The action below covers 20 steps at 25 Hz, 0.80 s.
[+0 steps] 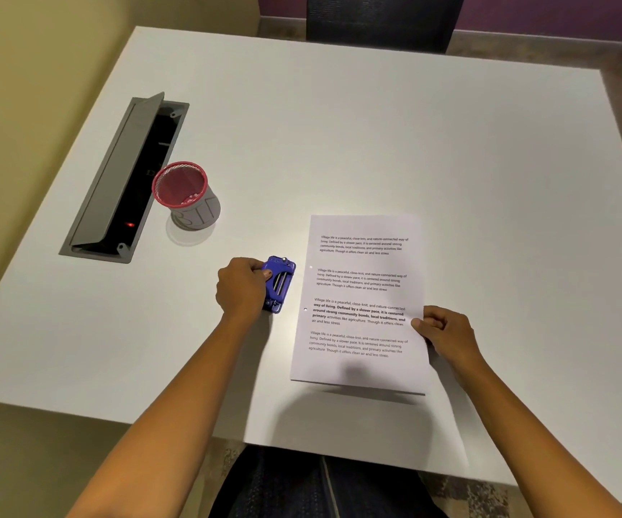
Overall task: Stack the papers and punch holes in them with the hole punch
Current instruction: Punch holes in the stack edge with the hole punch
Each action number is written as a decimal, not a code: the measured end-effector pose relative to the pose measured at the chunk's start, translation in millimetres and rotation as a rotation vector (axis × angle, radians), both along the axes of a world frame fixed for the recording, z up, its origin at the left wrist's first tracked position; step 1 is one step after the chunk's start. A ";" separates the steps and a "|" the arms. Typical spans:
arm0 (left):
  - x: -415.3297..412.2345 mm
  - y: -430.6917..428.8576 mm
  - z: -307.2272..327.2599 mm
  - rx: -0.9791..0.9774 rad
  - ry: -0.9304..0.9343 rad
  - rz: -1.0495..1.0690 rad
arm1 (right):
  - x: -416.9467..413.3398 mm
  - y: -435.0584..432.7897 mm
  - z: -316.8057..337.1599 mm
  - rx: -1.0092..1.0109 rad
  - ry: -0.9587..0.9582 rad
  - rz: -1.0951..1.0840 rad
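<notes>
A stack of printed white papers (362, 293) lies near the front of the white table (377, 136), its near edge lifted a little above the surface. Two small punched holes show along its left margin. My right hand (448, 332) pinches the stack's right edge. A blue hole punch (279, 284) sits on the table just left of the papers, apart from them. My left hand (242, 287) grips the punch from its left side, fingers wrapped over the top.
A mesh pen cup (186, 196) with a red rim stands at the left. Behind it, a grey cable hatch (122, 181) is set into the table with its lid raised. A dark chair (384, 20) stands beyond the far edge.
</notes>
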<state>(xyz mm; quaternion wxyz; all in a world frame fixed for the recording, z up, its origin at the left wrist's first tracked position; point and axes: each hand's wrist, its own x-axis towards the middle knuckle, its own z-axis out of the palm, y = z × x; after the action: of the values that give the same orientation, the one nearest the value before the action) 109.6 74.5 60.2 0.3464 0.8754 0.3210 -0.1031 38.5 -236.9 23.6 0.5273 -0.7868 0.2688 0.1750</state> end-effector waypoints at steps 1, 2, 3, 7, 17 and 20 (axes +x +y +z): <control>-2.8 -1.4 1.5 -0.011 -0.024 0.004 | -2.8 -3.1 1.0 0.003 -0.003 -0.008; -6.5 -3.1 3.3 -0.018 -0.061 -0.007 | -5.4 -6.2 2.0 0.013 -0.007 -0.018; -11.1 -5.3 5.9 -0.022 -0.112 -0.034 | -8.0 -9.6 2.9 0.023 -0.012 -0.028; -33.1 -22.4 21.4 -0.182 -0.329 -0.114 | -16.3 -17.7 13.4 0.079 -0.061 -0.099; -43.9 -31.4 26.8 -0.585 -0.028 -0.075 | -21.8 -15.7 48.5 0.176 -0.221 -0.161; -40.0 -30.6 27.9 -0.612 -0.020 -0.085 | -21.4 -12.6 53.7 0.207 -0.240 -0.140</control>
<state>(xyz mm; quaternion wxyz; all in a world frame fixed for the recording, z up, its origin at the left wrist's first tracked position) 69.6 43.9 88.0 0.5923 0.7443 0.2345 -0.2008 17.1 -249.6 77.3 0.6447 -0.7229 0.2388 0.0693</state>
